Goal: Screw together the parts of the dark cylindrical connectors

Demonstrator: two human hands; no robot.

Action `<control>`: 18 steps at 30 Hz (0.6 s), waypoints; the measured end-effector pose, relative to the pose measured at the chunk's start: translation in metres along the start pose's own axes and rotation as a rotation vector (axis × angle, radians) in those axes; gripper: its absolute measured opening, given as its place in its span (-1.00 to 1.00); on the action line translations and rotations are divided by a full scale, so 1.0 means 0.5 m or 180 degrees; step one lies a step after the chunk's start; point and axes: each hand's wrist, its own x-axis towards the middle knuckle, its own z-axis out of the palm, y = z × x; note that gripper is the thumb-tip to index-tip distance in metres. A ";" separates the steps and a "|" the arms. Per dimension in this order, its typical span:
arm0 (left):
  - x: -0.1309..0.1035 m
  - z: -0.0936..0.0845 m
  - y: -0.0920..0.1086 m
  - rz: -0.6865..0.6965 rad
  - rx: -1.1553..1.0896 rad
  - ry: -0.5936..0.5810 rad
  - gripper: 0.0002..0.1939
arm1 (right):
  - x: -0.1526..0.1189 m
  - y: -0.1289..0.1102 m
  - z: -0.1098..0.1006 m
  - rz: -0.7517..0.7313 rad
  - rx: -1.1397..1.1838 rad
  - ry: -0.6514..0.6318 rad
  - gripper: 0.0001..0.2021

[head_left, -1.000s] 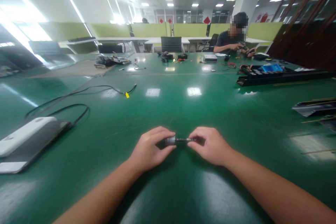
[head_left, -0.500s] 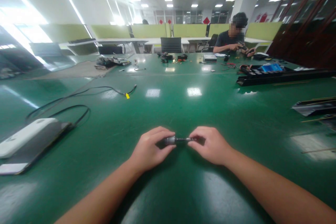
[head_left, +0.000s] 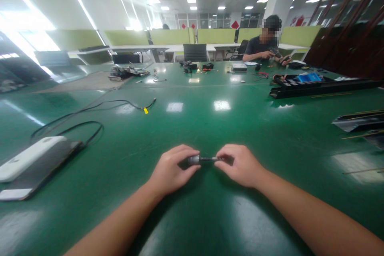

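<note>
a broad, glossy green surface (head_left: 186,132) fills most of the view, ceiling lights mirrored in it as pale patches. at the far right stands a dark red-brown cabinet (head_left: 348,40) with glazed doors. across the surface a person in a dark t-shirt (head_left: 256,48) sits bent over something held in both hands. nearer on the right lies a long black channel (head_left: 330,90), a blue item (head_left: 309,77) just behind it, and on the left a flat dark slab (head_left: 45,168) carries a white device (head_left: 33,158). the wearer's two bare hands meet near the middle of the surface, with the rod-like piece lying level between them. the left hand (head_left: 173,170) arches round its thicker end, the grip narrowed until fingertips and thumb close on it from above and below. the right hand (head_left: 240,167) pinches the far end, its grip drawn almost together at the tips. the rod-like piece (head_left: 208,159) is small and straight: a smooth grey cylinder (head_left: 194,160) with a slight sheen, then a much thinner dark shaft with a pale glint, its tip hidden by the right fingers. whether it touches the surface cannot be told.
</note>
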 end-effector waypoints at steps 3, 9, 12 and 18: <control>0.000 0.000 -0.001 0.0008 0.0016 0.0005 -0.77 | 0.000 0.000 0.001 0.0005 0.0001 0.0012 -0.96; 0.000 0.001 -0.001 0.0027 0.0077 0.0033 -0.76 | 0.001 0.001 0.000 -0.0005 0.0006 0.0031 -0.96; 0.000 0.000 -0.002 0.0041 0.0050 0.0028 -0.77 | 0.000 0.000 0.000 -0.0002 0.0013 0.0031 -0.96; 0.001 0.000 0.000 0.0016 -0.0005 0.0021 -0.77 | 0.000 0.002 0.000 0.0016 0.0029 0.0002 -0.96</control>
